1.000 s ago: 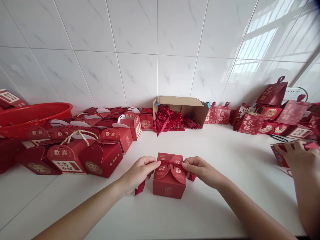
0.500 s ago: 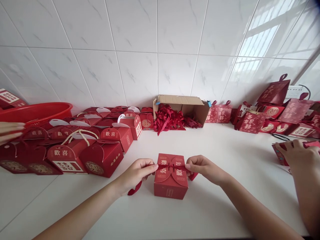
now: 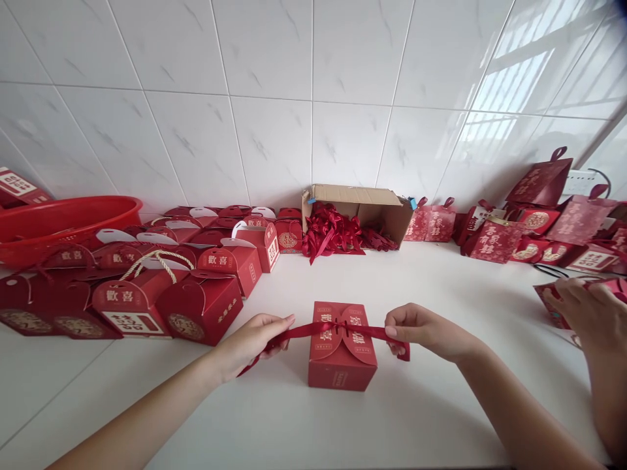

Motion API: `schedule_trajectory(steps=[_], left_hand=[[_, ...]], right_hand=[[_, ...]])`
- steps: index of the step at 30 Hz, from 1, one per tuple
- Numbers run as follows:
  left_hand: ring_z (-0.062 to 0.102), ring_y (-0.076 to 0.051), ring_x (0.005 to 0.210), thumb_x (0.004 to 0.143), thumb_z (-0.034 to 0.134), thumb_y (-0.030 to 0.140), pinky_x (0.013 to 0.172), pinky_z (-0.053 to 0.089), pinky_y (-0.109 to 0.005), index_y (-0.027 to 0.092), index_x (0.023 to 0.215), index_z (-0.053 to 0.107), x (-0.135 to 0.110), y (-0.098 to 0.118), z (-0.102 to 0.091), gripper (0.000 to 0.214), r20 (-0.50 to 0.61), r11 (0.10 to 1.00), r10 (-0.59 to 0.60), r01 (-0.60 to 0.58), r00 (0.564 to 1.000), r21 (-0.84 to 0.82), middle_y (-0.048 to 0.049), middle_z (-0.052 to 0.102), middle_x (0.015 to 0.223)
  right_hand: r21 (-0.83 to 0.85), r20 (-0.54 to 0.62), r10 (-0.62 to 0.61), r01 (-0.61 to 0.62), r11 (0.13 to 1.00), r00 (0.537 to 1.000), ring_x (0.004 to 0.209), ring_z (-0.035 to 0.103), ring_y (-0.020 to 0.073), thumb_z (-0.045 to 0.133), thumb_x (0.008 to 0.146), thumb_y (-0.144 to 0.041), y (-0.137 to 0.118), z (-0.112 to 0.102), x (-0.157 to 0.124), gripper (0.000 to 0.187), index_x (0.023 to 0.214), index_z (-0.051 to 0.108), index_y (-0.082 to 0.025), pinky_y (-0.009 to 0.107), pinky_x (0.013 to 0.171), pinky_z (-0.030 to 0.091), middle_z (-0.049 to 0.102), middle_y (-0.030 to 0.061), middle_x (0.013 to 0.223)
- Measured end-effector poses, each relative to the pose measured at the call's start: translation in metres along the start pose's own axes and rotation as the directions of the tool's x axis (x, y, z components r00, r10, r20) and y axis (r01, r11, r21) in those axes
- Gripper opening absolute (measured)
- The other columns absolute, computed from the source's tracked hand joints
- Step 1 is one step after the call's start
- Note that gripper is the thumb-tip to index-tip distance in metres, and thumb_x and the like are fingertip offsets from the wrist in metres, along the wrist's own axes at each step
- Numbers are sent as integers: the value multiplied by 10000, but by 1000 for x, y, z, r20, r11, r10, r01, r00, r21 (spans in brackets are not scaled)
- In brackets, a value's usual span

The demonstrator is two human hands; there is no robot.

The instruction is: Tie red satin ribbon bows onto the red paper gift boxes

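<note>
So, the glossy red satin ribbon (image 3: 301, 331): where, and who has it?

Lower centre of the frame, across the top of a squat red cardboard box (image 3: 341, 356) with rounded, pale-lettered flaps (image 3: 324, 346), on the smooth white tabletop (image 3: 421, 411). Left hand (image 3: 255, 341): thumb and fingers closed on one side, tail hanging below. Right hand (image 3: 420, 328): thumb and fingertips pinching the other.

Handling?

My judgement: draw both sides outward evenly, low and level. A lopsided tug could skew the box or crease the flaps (thin card, I'd guess).

Which way do they point?

Ribbon: long axis left to right, nearly level, pinched towards either side. Box: front face towards the bottom edge, flap seam running up-frame. Its longer side I cannot tell; the top is foreshortened.
</note>
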State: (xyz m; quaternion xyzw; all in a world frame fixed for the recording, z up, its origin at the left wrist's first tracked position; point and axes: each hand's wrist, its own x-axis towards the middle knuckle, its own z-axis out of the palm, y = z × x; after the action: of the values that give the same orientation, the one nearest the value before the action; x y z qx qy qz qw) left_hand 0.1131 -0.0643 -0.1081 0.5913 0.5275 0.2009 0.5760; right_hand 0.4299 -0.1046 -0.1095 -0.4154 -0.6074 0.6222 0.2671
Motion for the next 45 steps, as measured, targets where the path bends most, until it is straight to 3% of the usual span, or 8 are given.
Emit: schedule_trajectory(steps=[2, 5, 9, 21, 25, 30, 36, 45], left_hand=[[499, -155, 680, 783, 574, 555, 615, 356, -270, 176, 723, 587, 3, 1, 0, 384, -124, 974, 181, -161, 976, 159, -34, 592, 769], [537, -206, 946, 820, 580, 434, 845, 397, -317, 210, 885, 593, 2, 13, 9, 234, -247, 828, 531, -433, 811, 357, -55, 604, 995], [508, -230, 1072, 766, 668, 378, 960, 377, -359, 224, 933, 558, -6, 39, 38, 253, -81, 613, 744, -630, 663, 477, -66, 576, 1070], [491, -245, 1111, 755, 534, 108, 950, 331, -408, 231, 928, 392, 7, 56, 63, 255, -192, 335, 937, -595, 293, 731, -74, 549, 1089], [503, -250, 1090, 748, 553, 168, 968, 317, -418, 233, 993, 386, 1, 56, 60, 303, -217, 416, 900, -595, 378, 687, -74, 556, 1083], [479, -246, 1120, 674, 485, 160, 939, 364, -390, 231, 1037, 444, -7, 55, 41, 372, -74, 644, 739, -671, 669, 366, -62, 536, 1102], [516, -211, 951, 794, 558, 433, 832, 396, -331, 219, 871, 489, -3, 37, 25, 237, -40, 905, 348, -324, 937, 277, -19, 553, 953], [420, -121, 570, 775, 622, 458, 589, 331, -265, 178, 572, 507, -11, 38, 19, 364, 72, 966, 250, -254, 966, 54, 28, 472, 564]], right_hand=[[39, 3, -36, 36, 999, 999, 621, 539, 118, 650, 825, -412, -2, 1, 0, 302, 706, 641, -135, 254, 594, 397, 632, 36, 667], [104, 2, -146, 145, 984, 989, 650, 556, 123, 624, 855, -376, -9, 6, -1, 267, 741, 682, -142, 268, 634, 421, 639, 38, 700], [128, -64, -245, 251, 959, 968, 715, 577, 141, 608, 869, -374, -28, 21, 2, 251, 803, 718, -159, 297, 744, 451, 649, 38, 742], [-287, -345, -255, 157, 945, 903, 675, 550, 140, 636, 827, -461, -39, 40, 0, 291, 967, 625, -206, 295, 706, 438, 602, -6, 685], [-340, -283, -295, 192, 921, 912, 702, 571, 156, 580, 860, -455, -31, 52, 16, 336, 1090, 650, -221, 302, 715, 462, 638, 11, 754], [-283, -427, -351, 245, 927, 834, 744, 562, 161, 572, 855, -449, -24, 68, 33, 296, 795, 680, -179, 285, 695, 453, 620, 37, 820], [-204, -383, -360, 302, 931, 851, 755, 542, 154, 523, 889, -447, -18, 73, 32, 286, 849, 624, -183, 277, 703, 441, 615, 36, 823], [-264, -517, -292, 175, 949, 805, 604, 535, 140, 535, 833, -299, -22, 89, 41, 160, 742, 593, -183, 250, 550, 410, 635, 26, 697]])
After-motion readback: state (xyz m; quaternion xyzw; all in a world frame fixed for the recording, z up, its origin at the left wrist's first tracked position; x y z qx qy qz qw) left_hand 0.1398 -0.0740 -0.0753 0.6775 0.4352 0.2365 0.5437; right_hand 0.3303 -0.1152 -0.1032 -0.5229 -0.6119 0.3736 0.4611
